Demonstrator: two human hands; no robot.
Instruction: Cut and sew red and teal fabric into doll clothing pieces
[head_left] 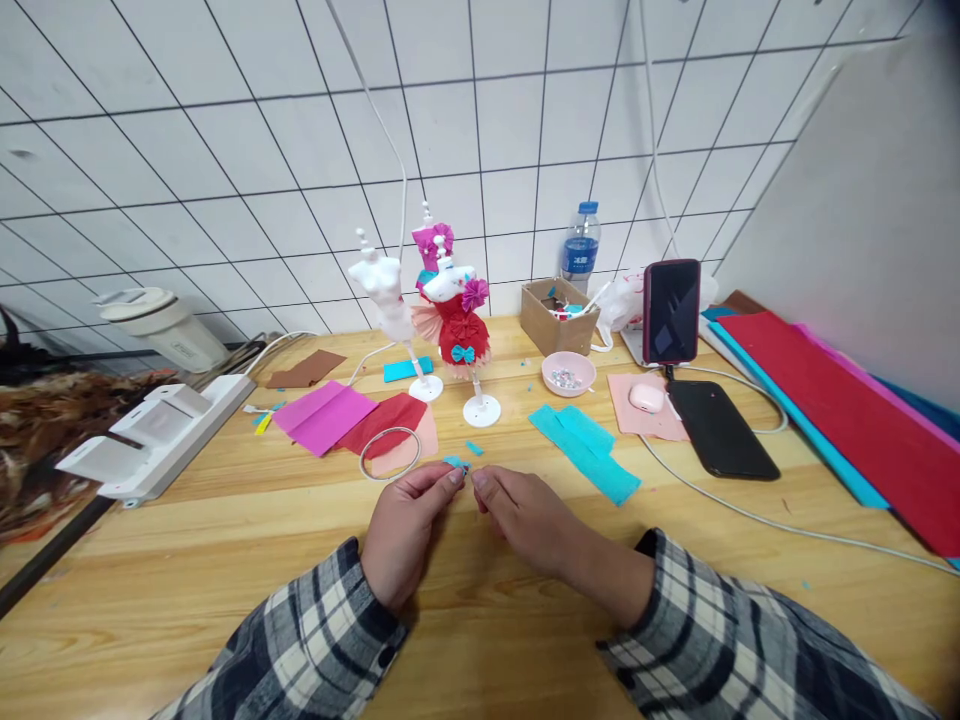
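a blue paper scrap (454,462) was pinched by the left hand (406,520) above the wooden table (487,645); the right hand (529,515) was angled inward just beside, thumb and forefinger drawn together, any contents indiscernible.

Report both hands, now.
Left hand: closed, pinching a small blue scrap.
Right hand: closed, fingertips pinched close by the scrap; whether it holds anything cannot be told.
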